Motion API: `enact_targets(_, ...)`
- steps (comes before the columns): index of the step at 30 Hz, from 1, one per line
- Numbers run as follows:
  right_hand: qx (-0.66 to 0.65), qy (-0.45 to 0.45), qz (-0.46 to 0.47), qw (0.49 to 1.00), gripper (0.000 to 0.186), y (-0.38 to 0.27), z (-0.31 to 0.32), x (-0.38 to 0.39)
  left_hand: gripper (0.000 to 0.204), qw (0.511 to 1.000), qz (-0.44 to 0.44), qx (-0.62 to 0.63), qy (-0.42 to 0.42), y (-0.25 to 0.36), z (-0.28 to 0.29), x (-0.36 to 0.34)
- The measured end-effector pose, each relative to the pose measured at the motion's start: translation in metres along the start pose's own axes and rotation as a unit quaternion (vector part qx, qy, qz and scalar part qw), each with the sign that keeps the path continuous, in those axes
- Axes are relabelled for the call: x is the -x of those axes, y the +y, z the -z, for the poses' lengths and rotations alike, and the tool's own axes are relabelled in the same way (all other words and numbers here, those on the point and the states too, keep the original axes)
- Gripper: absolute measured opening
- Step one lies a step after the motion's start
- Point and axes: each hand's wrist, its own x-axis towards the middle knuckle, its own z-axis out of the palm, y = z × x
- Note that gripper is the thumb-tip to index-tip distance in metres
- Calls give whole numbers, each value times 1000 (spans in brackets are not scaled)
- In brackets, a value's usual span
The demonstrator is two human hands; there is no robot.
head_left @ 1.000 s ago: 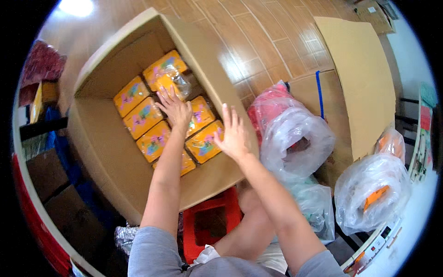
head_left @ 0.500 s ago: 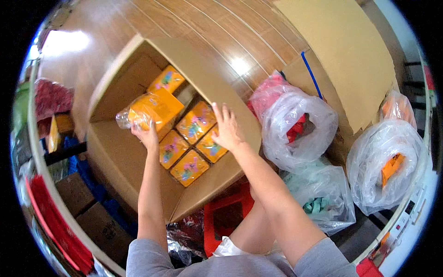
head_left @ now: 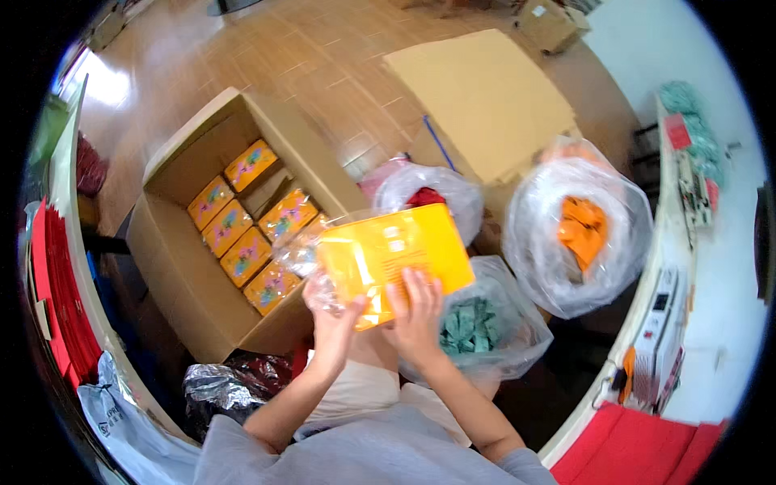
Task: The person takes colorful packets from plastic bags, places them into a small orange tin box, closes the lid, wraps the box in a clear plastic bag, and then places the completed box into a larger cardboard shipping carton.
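Observation:
A flat yellow package point(head_left: 428, 246) with crumpled clear plastic point(head_left: 295, 250) at its left end is held up in front of my body. My left hand point(head_left: 327, 311) is closed on its lower left corner and the plastic. My right hand point(head_left: 412, 311) grips it from below, fingers lying across the face turned up. Behind it, the open cardboard box point(head_left: 170, 242) holds several orange packages point(head_left: 230, 230) with colourful designs, with a gap among them; part of that contents is hidden by the lifted package.
Clear bags hold red material point(head_left: 424, 198), orange items point(head_left: 582, 230) and green pieces point(head_left: 469, 327). A cardboard sheet point(head_left: 477, 97) lies beyond. Red stacks point(head_left: 65, 283) flank my left; a white ledge with a slim device point(head_left: 664, 331) and red material point(head_left: 614, 444) is on my right.
The yellow package has been lifted out of the box, brought toward me and rightward. My right hand has moved from the box's right side onto it. The view has shifted.

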Motion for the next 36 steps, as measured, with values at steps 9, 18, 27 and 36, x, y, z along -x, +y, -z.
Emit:
enact_targets(9, 238, 409, -346, 810, 63, 18, 238, 130, 101, 724, -113, 32, -680, 55, -173, 149)
enact_targets(18, -288, 790, -336, 425, 55, -134, 313, 306, 55, 259, 53, 115, -958, 107, -209, 278)
enact_targets(27, -235, 848, -279, 385, 54, -198, 354, 321, 52, 422, 66, 214, -878, 59, -162, 308)
enact_targets(36, -272, 867, -293, 298, 50, -237, 307, 365, 85, 492, 208, -153, -831, -73, -139, 389)
